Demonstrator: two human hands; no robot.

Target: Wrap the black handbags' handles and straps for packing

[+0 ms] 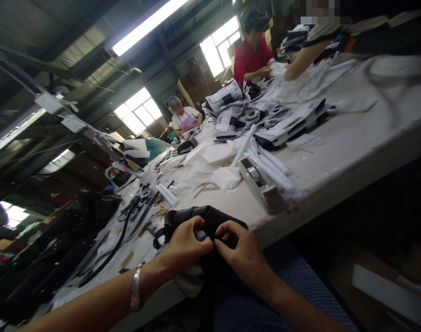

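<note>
A black leather-like bag point(191, 214) lies at the near edge of the table, partly over my lap. My left hand point(188, 240) has thumb and fingers closed in a pinch on its near side. Close beside it, my right hand point(240, 244) pinches the same black material, the fingertips of both hands almost meeting. What small part sits between the fingertips is hidden. A grey tape dispenser point(262, 186) stands on the table just beyond the bag.
Rolled white foam sheets point(272, 166) lie behind the dispenser. White paper sheets point(203, 159), black straps point(114, 249) and wrapped black goods point(293, 122) cover much of the table point(362, 133). Co-workers, one in a red top point(247, 57), work along the far side. Dark bags point(68, 249) are piled at left.
</note>
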